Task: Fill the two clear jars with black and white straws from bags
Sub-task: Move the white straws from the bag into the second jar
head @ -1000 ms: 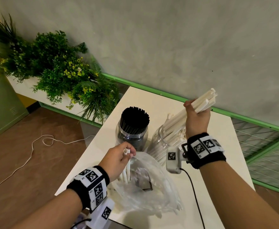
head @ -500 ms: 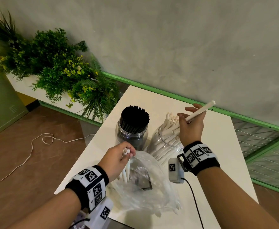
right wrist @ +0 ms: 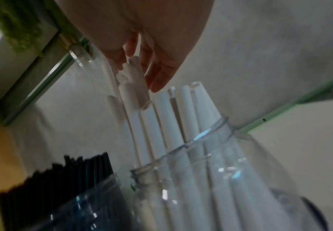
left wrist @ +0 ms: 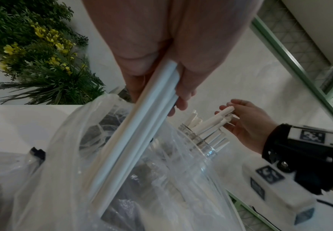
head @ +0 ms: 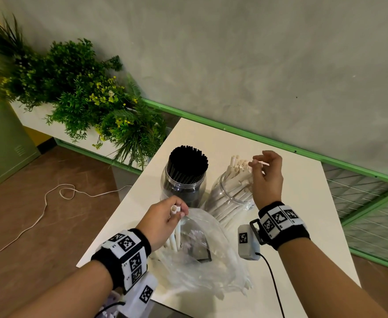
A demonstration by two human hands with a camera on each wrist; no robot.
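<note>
Two clear jars stand side by side on the white table (head: 303,226). The left jar (head: 181,187) (right wrist: 72,203) is packed with black straws. The right jar (head: 229,198) (right wrist: 220,171) holds white straws leaning out of its mouth. My right hand (head: 259,164) (left wrist: 240,118) (right wrist: 141,62) hovers over that jar, its relaxed fingers touching the straw tops. My left hand (head: 177,210) (left wrist: 161,87) grips a few white straws (head: 175,228) (left wrist: 141,132) standing in the clear plastic bag (head: 211,260) (left wrist: 52,171) near the table's front edge.
Green plants (head: 85,99) fill a planter left of the table. A white cable (head: 50,198) trails over the brown floor. A green rail and wire mesh (head: 360,203) run behind and to the right. More white straws lie in the bag.
My right hand lowered its bundle of white straws into the right jar, let them go and now rests lower on their tops. The left hand has hardly moved.
</note>
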